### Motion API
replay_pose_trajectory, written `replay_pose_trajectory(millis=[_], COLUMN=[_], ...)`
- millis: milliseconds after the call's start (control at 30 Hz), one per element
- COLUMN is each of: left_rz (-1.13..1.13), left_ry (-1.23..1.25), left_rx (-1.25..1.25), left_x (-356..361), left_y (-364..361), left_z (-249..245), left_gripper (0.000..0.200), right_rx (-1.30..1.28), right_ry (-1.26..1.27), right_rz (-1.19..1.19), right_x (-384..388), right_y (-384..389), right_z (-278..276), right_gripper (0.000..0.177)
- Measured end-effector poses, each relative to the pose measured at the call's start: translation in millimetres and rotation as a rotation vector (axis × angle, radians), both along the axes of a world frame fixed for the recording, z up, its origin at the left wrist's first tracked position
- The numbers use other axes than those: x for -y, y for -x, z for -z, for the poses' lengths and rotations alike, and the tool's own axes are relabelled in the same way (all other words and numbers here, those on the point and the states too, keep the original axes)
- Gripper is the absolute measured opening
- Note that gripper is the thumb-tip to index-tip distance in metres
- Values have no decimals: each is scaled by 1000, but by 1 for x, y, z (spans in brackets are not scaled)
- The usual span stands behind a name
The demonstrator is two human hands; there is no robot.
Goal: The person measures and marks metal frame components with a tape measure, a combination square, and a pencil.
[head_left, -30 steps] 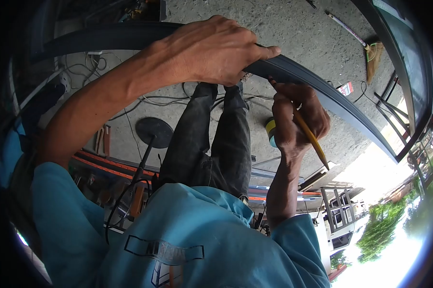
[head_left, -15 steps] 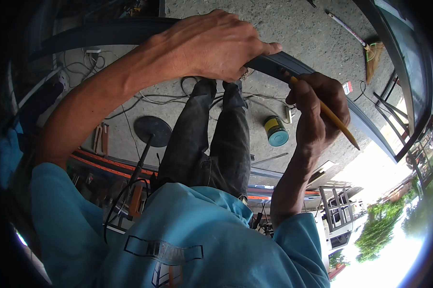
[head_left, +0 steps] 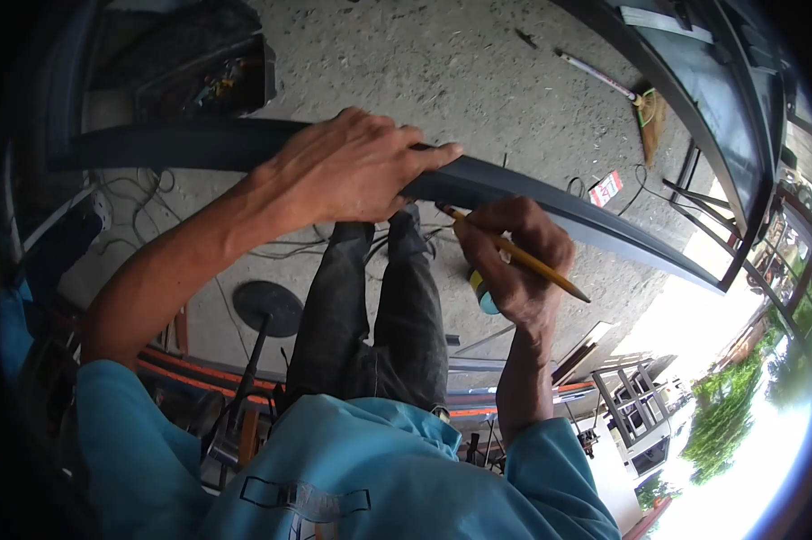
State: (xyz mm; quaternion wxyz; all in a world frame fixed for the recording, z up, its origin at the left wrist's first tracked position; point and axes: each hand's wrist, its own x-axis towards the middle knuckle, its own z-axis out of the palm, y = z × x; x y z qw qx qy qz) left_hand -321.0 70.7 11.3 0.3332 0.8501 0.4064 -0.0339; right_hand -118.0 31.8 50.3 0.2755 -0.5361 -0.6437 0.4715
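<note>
A long dark metal bar (head_left: 190, 146) runs across the view in front of me, above my legs. My left hand (head_left: 347, 166) lies over its middle, fingers curled round it and one digit stretched along the top. To the right, my right hand (head_left: 533, 232) grips a yellow pencil (head_left: 550, 273) slantwise. The pencil's upper end is at the bar's near edge, close beside my left hand, while its dark pointed end sticks out toward the lower right.
A dark metal frame (head_left: 725, 135) stands at the right, near a broom (head_left: 653, 126). On the concrete floor are a red-and-white packet (head_left: 605, 187), cables, a round stand base (head_left: 268, 309) and a tin (head_left: 487, 300) partly behind my right hand. A black box (head_left: 257, 76) holds small items.
My right hand and the pencil have shifted left along the bar, closer to my left hand. The whole view has tilted, showing more floor beyond the bar. My left hand keeps its hold.
</note>
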Motion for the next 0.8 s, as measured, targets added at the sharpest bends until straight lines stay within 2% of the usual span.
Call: replay_pose_trajectory(millis=[67, 133, 167, 200, 233, 300, 333, 400, 467, 500, 533, 600, 633, 667, 733, 767, 800], left_rz=[4, 8, 9, 13, 15, 19, 33, 27, 47, 46, 40, 34, 37, 42, 23, 11, 22], left_ry=[63, -104, -133, -58, 23, 30, 64, 65, -34, -20, -19, -17, 12, 40, 11, -10, -3], left_rx=[-32, -1, 18, 20, 13, 3, 6, 13, 62, 59, 83, 103, 47, -9, 15, 44, 48], left_x=[-5, 1, -1, -3, -4, -7, -5, -6, -5, -4, -5, -5, -6, -7, -7, -3, 0], left_y=[-3, -1, -4, -3, -1, 1, 0, 0, 2, 1, 2, 2, 1, -1, 1, 0, -2], left_z=[-9, -5, -6, -8, -10, -8, -7, -8, -7, -7, -7, -9, -11, -12, -7, -7, -9], left_gripper=[68, 71, 71, 71, 72, 72, 72, 73, 68, 68, 67, 67, 69, 73, 73, 73, 73], right_rx=[-88, 4, 117, 251, 251, 657, 772, 907, 616, 383, 358, 323, 171, 169, 136, -65, 31], right_ry=[-62, -218, -339, -540, -483, -565, -456, -581, -666, -372, -290, -100, -148, -150, -96, -98, -148], right_rz=[73, 230, 333, 314, 412, 546, 648, 499, 245, 284, 291, 596, 559, 561, 114, 127, 353], right_x=[-24, -76, -110, -147, -179, -233, -244, -259, -265, -254, -255, -284, -297, -294, -280, -284, -286], right_y=[-18, -53, -72, -105, -138, -213, -235, -243, -221, -194, -192, -255, -301, -288, -246, -263, -282], right_z=[-6, -7, -8, 1, 6, 24, 32, 61, 73, 53, 38, 42, 65, 57, 32, 44, 48], right_gripper=[12, 17, 21, 22, 23, 30, 29, 31, 32, 34, 32, 30, 29, 29, 31, 30, 30])
